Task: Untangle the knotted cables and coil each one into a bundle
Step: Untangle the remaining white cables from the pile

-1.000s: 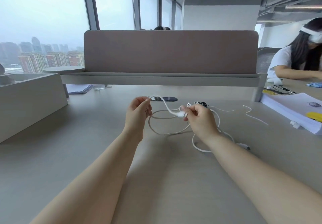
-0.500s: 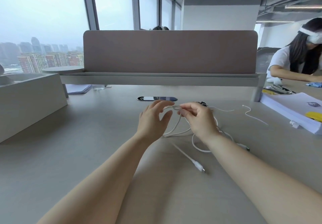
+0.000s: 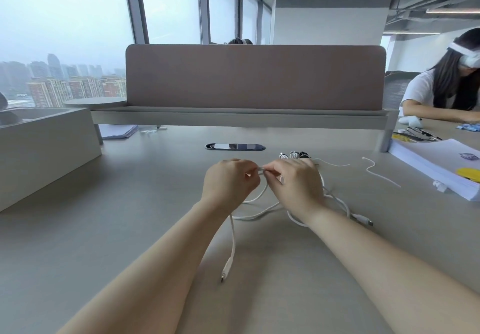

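A white cable [image 3: 255, 213] lies in loose loops on the grey desk [image 3: 130, 203]. My left hand [image 3: 228, 184] and my right hand [image 3: 298, 185] meet above it, and both pinch the same short stretch of cable between their fingertips. One plug end [image 3: 225, 272] trails toward me below my left wrist. The other plug end [image 3: 365, 220] lies to the right of my right wrist. Part of the loops is hidden under my right hand. A second thin white cable [image 3: 376, 174] lies apart at the right.
Small black and silver items [image 3: 293, 155] sit just behind my right hand. A dark cable port [image 3: 235, 147] is set in the desk. A paper stack [image 3: 441, 167] lies at the right, a grey box [image 3: 44, 149] at the left. Another person [image 3: 441, 92] sits far right.
My left hand let go of the raised cable, moved right and closed in to pinch it beside my right hand. One plug end dropped onto the desk and swung toward my left arm.
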Tool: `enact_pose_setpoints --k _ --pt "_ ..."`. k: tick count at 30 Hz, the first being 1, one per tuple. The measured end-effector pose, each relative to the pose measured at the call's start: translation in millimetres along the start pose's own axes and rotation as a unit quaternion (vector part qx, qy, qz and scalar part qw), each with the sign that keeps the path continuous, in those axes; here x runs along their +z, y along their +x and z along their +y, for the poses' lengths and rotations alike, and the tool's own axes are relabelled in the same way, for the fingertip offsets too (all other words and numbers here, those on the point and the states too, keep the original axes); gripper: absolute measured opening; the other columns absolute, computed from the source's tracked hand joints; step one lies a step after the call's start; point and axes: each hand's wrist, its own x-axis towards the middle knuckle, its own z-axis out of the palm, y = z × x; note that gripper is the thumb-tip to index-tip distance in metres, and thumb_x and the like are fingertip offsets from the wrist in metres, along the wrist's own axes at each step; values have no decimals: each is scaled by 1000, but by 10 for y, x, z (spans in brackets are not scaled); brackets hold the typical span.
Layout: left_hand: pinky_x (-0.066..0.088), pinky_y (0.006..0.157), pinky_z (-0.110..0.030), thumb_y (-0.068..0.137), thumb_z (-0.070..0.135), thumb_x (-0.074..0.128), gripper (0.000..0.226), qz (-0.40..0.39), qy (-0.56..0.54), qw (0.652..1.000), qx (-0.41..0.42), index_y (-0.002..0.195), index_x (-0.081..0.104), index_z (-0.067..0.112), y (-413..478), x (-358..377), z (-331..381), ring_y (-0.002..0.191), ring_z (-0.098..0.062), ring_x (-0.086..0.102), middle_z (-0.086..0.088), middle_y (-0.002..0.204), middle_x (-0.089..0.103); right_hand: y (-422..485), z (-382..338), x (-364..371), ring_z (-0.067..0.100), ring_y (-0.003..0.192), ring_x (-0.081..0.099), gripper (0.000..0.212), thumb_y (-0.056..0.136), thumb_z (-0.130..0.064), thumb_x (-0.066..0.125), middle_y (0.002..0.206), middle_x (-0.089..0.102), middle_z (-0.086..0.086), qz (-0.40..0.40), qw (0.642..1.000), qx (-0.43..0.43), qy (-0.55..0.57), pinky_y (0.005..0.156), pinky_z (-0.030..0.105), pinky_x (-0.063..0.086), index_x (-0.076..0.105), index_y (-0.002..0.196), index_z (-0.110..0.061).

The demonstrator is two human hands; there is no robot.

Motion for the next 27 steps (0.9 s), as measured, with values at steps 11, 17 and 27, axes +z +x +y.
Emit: enact_pose_setpoints --k 11,17,27 --pt "53 59 -28 85 7 55 10 4 -337 909 -245 76 61 7 5 35 146 58 -12 70 1 66 71 49 -110 -21 20 64 57 12 83 -21 63 65 59 -7 29 998 -48 -40 65 34 31 60 72 -17" --pt "52 58 -24 86 7 46 17 -45 -450 823 -342 77 60 4 44 -92 205 56 -14 67 -8 71 68 18 -103 13 21 68 59 20 93 -28 47 72 62 -6 12 999 -45 -3 68 32 29 59 82 -16" --pt "30 54 -20 95 25 57 22 -158 -423 861 -233 75 59 15 42 -140 -15 57 -8 48 8 62 53 -12 -63 6 19 70 58 18 92 -32 48 74 62 -9 1 1000 -7 17 66 31 28 59 84 -21"
